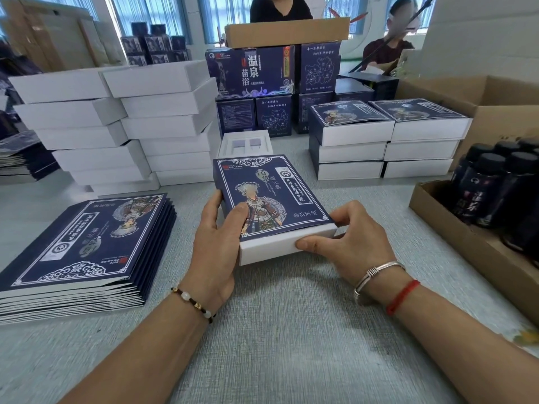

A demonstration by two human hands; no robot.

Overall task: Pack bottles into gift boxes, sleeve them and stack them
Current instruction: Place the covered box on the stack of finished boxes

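Gift box point(287, 243): white, mid-surface, near end sticking out of blue sleeve point(269, 193)
Left hand point(217, 240): curled round sleeve's left edge, thumb on printed top
Right hand point(354, 237): gripping box's right corner, thumb on white end face
Flat sleeves point(84, 246): stacked at left
Bottles point(495, 185): dark, in cardboard carton point(455, 228) at right (caps up)
Sleeved boxes point(388, 135): stacked behind, on surface point(291, 330)

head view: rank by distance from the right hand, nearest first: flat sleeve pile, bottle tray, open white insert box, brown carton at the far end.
From the right hand:
1. Bottle tray, to its right at the table edge.
2. Open white insert box, ahead, just beyond the box being sleeved.
3. Flat sleeve pile, across on the left.
4. Brown carton, far end, on top of the blue boxes.
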